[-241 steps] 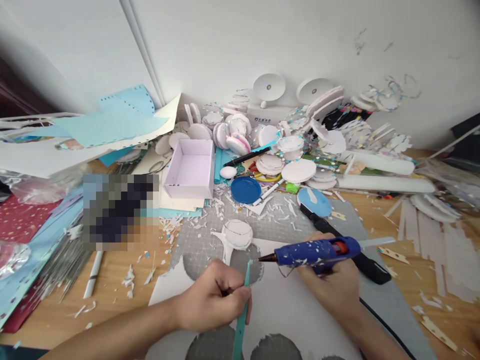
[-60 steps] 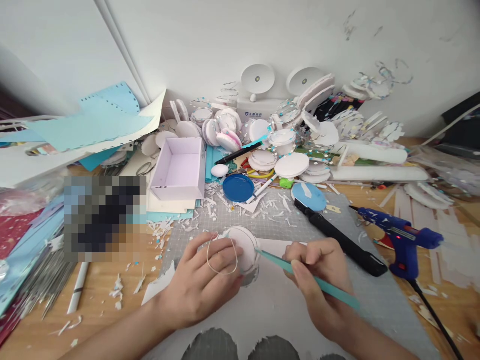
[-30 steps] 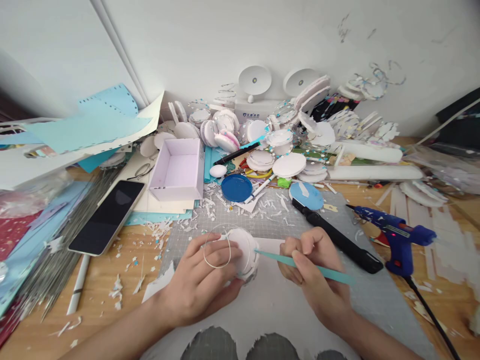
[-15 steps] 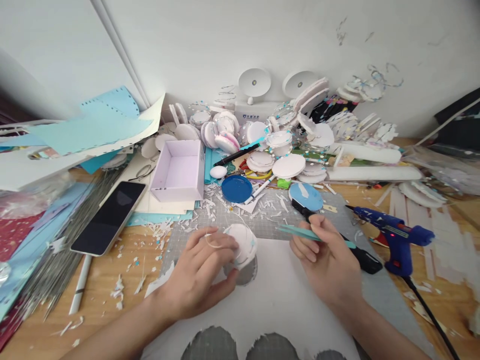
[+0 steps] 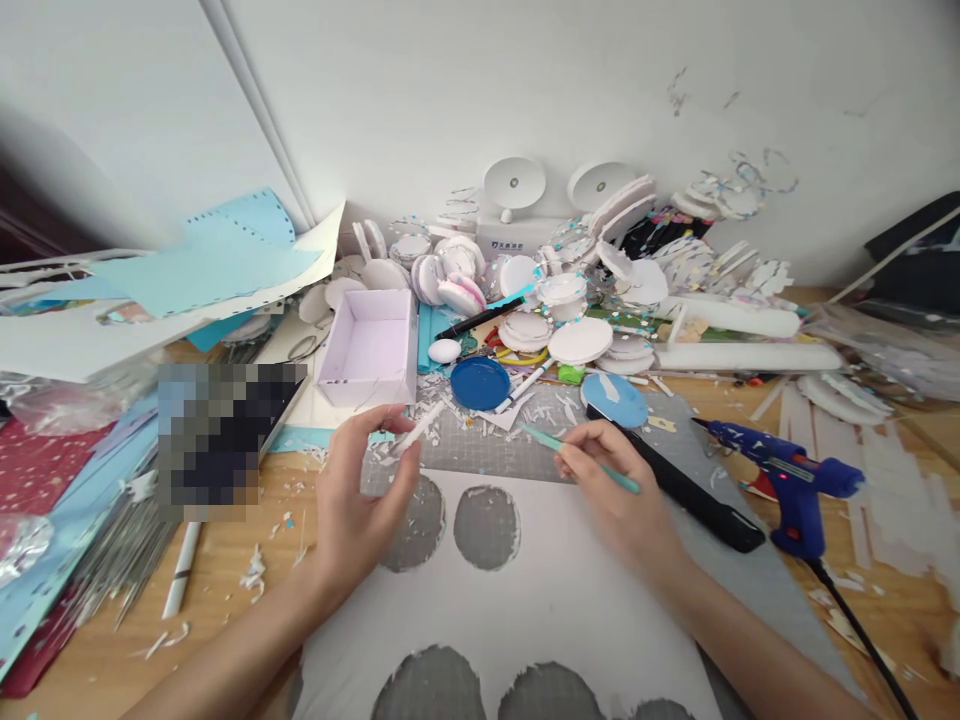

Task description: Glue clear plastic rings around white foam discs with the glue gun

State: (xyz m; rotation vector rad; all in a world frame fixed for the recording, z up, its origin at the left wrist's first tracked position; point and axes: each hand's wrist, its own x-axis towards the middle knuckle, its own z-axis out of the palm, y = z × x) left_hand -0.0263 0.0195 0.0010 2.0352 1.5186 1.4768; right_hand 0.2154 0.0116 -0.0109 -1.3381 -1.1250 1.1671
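Note:
My left hand (image 5: 367,490) pinches a white foam disc (image 5: 422,425) between thumb and fingers. The disc is tilted nearly edge-on, raised over the cutting mat (image 5: 540,450). In my right hand (image 5: 611,490) is a slim pair of teal tweezers (image 5: 559,442), its tips pointing left toward the disc. Below both hands lies a white foam sheet (image 5: 540,610) with several round holes that show the grey mat. A black tool with a long handle (image 5: 697,485) rests just beyond my right hand.
A blue glue gun (image 5: 795,475), its red light on, stands at right with its cable trailing forward. Behind are a lilac box (image 5: 367,345), a dark blue lid (image 5: 480,384) and piled white discs (image 5: 581,341). Metal wires (image 5: 127,535) and a phone (image 5: 240,435) lie left.
My left hand has lifted the white foam disc off the sheet and turned it edge-on, uncovering a round hole. My right hand has shifted slightly left with the tweezers.

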